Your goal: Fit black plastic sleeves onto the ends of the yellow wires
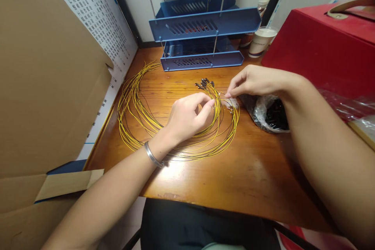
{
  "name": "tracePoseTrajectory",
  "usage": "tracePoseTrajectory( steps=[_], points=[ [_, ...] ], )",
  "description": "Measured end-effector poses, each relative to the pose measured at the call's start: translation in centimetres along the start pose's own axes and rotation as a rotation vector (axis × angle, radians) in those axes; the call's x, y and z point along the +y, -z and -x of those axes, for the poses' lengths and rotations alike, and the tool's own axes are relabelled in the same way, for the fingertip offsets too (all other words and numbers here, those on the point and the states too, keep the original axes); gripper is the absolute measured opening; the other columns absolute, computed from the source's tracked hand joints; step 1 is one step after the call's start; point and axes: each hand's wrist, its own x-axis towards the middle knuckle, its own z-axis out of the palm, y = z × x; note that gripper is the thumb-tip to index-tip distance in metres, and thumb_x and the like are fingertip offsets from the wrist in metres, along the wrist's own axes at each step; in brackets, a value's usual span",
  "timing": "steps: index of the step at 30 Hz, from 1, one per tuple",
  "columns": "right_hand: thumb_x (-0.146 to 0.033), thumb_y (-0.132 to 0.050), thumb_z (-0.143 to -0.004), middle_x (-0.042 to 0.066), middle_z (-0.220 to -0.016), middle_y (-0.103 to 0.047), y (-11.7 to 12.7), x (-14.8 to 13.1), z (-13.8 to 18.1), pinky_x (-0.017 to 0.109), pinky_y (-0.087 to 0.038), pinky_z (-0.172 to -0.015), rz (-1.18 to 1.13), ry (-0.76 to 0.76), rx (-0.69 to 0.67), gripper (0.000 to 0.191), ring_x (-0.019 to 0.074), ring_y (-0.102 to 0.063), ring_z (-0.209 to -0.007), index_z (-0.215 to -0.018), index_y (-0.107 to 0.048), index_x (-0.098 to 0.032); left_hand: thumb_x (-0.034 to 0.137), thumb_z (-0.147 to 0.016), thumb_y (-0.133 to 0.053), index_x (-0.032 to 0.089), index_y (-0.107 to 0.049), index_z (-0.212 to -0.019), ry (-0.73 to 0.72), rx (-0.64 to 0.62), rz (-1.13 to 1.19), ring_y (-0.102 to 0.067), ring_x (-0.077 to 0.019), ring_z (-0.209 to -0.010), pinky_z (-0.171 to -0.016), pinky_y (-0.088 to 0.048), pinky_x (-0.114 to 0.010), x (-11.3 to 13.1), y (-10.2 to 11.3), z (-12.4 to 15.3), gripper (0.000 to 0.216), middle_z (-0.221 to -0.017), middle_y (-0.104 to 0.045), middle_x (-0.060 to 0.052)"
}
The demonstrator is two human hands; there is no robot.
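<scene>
A coil of thin yellow wires (137, 125) lies looped on the wooden table (252, 172), with dark terminals (204, 83) at the wire ends. My left hand (187, 117), a silver bracelet on its wrist, pinches one yellow wire between thumb and forefinger. My right hand (254, 81) pinches a small pale piece at the end of the same wire, just right of the left hand's fingertips. A clear plastic bag of small black parts (268, 114) lies under my right forearm.
A blue stacked paper tray (202, 27) stands at the back of the table. A paper cup (262, 41) sits beside it. A red box (325, 47) fills the right side. Large cardboard sheets (43, 86) lean at the left.
</scene>
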Motion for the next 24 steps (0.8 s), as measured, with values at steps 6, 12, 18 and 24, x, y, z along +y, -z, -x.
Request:
tracePoseTrajectory(
  steps=[6,12,18,24],
  points=[
    [-0.053,-0.069,-0.077,0.003,-0.084,-0.077,-0.3,-1.4,0.5,0.031,-0.050,-0.072,-0.054,0.059,-0.042,0.031,0.0210,-0.068,-0.080,-0.084,-0.076,-0.023,0.032,-0.097,-0.058,0.017,-0.069,-0.083,0.013,-0.001,-0.005,-0.058,-0.0097,-0.060,-0.063,-0.045,-0.025,0.1,0.0,0.0,0.023,-0.075,-0.073,0.000],
    [-0.048,-0.069,-0.076,0.001,-0.079,-0.074,-0.6,-1.9,0.8,0.027,-0.037,-0.054,-0.139,0.051,-0.126,0.026,0.0137,-0.057,-0.061,-0.084,-0.075,-0.024,0.031,-0.096,-0.059,0.017,-0.069,-0.085,0.008,-0.001,-0.009,-0.058,-0.0088,-0.060,-0.063,-0.045,-0.023,0.1,0.0,0.0,0.021,-0.076,-0.073,0.001],
    [-0.056,-0.076,-0.070,-0.003,-0.062,-0.060,-0.6,-2.2,1.0,0.027,-0.028,-0.050,-0.229,0.124,-0.118,0.037,0.0085,-0.040,-0.050,-0.088,-0.078,-0.023,0.031,-0.096,-0.058,0.018,-0.071,-0.086,0.091,-0.051,0.015,-0.063,-0.0092,-0.062,-0.061,-0.046,-0.022,0.3,0.2,0.0,0.021,-0.081,-0.076,0.000],
    [-0.055,-0.074,-0.072,-0.002,-0.069,-0.065,-0.6,-2.5,0.9,0.027,-0.031,-0.054,-0.156,0.168,-0.110,0.034,0.0110,-0.046,-0.057,-0.087,-0.080,-0.026,0.032,-0.095,-0.060,0.019,-0.074,-0.087,0.143,-0.051,0.038,-0.069,-0.0110,-0.065,-0.060,-0.047,-0.022,0.4,0.1,0.0,0.021,-0.082,-0.079,0.000]
  ],
)
